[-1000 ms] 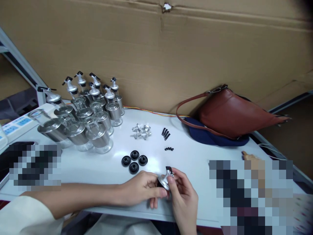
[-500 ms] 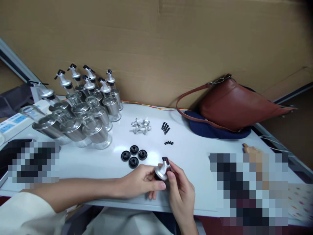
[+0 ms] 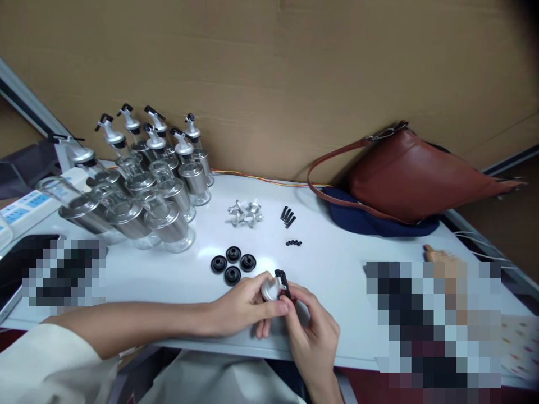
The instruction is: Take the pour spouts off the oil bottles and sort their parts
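Note:
Near the table's front edge, my left hand (image 3: 242,307) is closed around the silver base of a bottle pourer (image 3: 270,289). My right hand (image 3: 314,331) pinches the black lever (image 3: 283,283) on the pourer's right side; the fingertips behind it are partly hidden. Just beyond my left hand lie several round black stoppers (image 3: 233,274). Farther back is a cluster of silver pourer bodies (image 3: 245,213). To their right are several small black levers (image 3: 288,217) in a row and several tiny black caps (image 3: 293,243).
Glass bottles with steel sleeves (image 3: 169,224) crowd the table's left; several carry pourers. A white power strip (image 3: 29,202) lies beyond a dark object (image 3: 29,258). At the back right, a brown bag (image 3: 391,179) rests on a navy cap (image 3: 349,216). Blurred patches cover items on both sides.
The pourer has turned and tilted slightly in my hands, with its black lever now facing more toward the right. The camera view has shifted a little.

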The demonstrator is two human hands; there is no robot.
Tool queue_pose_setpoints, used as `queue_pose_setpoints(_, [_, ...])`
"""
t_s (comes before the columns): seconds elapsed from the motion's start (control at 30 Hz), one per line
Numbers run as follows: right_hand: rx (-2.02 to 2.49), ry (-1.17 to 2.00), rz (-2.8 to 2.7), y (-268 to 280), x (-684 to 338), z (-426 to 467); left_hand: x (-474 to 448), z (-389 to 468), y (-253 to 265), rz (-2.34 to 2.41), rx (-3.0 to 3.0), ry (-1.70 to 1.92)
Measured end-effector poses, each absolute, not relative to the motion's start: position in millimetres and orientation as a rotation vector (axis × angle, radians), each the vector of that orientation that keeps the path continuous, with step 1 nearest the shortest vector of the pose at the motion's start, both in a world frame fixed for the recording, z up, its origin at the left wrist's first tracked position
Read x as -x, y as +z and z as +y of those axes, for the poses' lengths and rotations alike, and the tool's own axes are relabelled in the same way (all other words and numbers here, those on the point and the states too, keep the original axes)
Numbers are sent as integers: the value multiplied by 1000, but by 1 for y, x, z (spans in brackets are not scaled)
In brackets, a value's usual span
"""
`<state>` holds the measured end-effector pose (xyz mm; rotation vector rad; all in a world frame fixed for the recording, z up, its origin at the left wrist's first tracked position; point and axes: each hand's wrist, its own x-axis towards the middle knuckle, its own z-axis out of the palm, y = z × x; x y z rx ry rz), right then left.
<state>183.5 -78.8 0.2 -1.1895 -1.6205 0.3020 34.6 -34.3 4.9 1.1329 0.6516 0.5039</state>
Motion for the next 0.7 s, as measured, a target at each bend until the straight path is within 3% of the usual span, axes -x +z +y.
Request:
queue_pose_setpoints(0.2, [1268,423,-1538,-5,-185,-80,-33,-33,8,649,-1216,392])
queue_pose_setpoints(0.4, [1101,740,-1778,-3,-188,-74,-33,-35,7,643,-1291,426])
queue_pose_setpoints(0.7, [1230,542,-1828,-5,-187,-72,-31,-34,3,626,-1437,389])
